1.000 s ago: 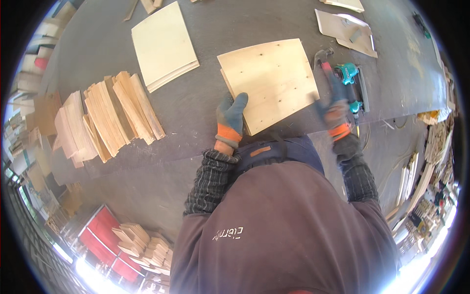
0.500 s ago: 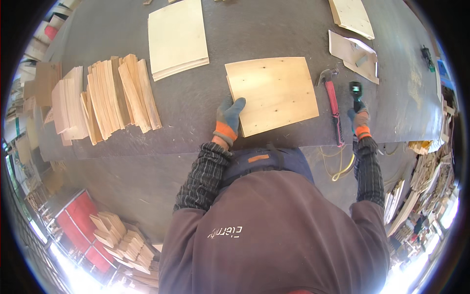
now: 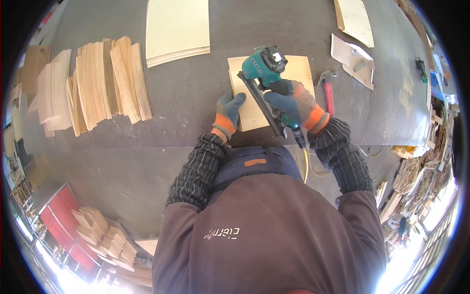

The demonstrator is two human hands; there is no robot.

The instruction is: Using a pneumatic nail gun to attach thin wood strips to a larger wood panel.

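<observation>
My left hand (image 3: 228, 113), in a grey and orange glove, grips the left edge of a pale plywood panel (image 3: 249, 113) with the thumb on top. The panel lies at the table's near edge and looks more than one layer thick at its left side. In my gloved right hand (image 3: 299, 103) is a teal and black nail gun (image 3: 264, 67), held over the panel and covering its middle. A yellow air hose (image 3: 306, 164) runs down from its handle. Whether the nose touches the wood is hidden.
Right of the panel lies a red-handled claw hammer (image 3: 329, 98). Bundled wooden strips (image 3: 93, 83) lie at left, a plywood stack (image 3: 177, 32) beyond them. Far right are another stack (image 3: 353, 22) and a torn sheet (image 3: 352, 59). The table's near edge (image 3: 186, 147) runs before me.
My right hand has brought the nail gun from right of the hammer leftward over the panel. My left hand keeps its hold on the panel's edge. The view has shifted slightly.
</observation>
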